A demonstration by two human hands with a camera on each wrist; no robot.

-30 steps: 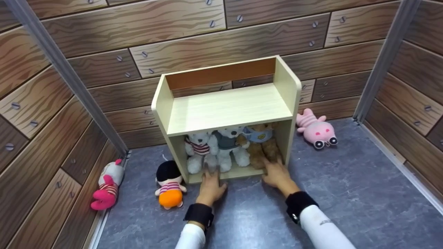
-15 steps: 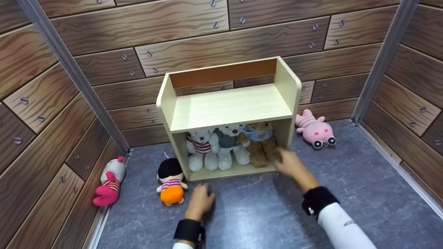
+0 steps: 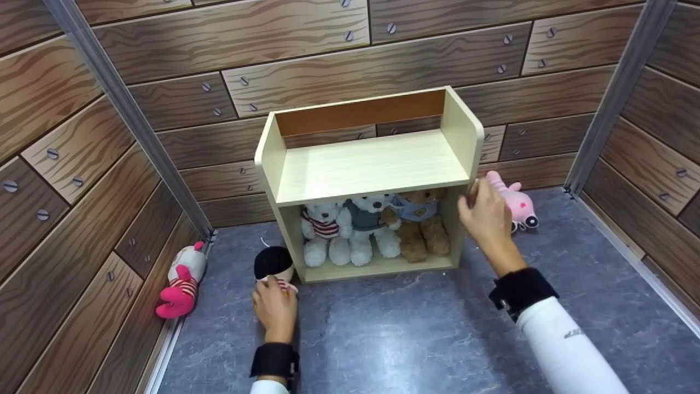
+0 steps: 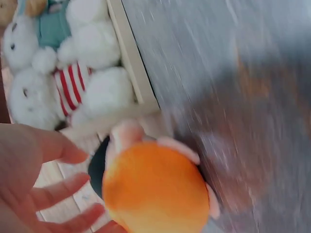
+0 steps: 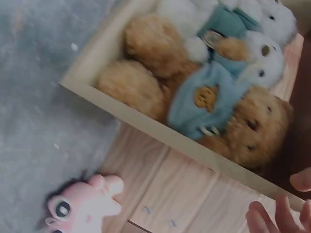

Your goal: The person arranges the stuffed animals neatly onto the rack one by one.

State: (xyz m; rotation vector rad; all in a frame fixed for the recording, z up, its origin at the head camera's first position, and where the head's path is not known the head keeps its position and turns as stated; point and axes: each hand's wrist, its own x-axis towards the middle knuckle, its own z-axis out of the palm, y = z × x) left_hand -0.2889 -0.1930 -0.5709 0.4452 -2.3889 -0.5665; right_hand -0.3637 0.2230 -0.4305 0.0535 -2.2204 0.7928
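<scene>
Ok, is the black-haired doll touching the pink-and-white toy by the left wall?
Apart: in the head view, a strip of grey floor shows between the doll and the pink-and-white toy.

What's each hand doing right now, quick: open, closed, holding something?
Left hand: open, fingers spread at the orange-bottomed doll, not gripping it.
Right hand: open, holding nothing, next to the shelf; whether they touch can't be told.

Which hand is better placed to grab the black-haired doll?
Likely the left hand: it reaches over the doll; the right hand is at the opposite side of the shelf unit.
</scene>
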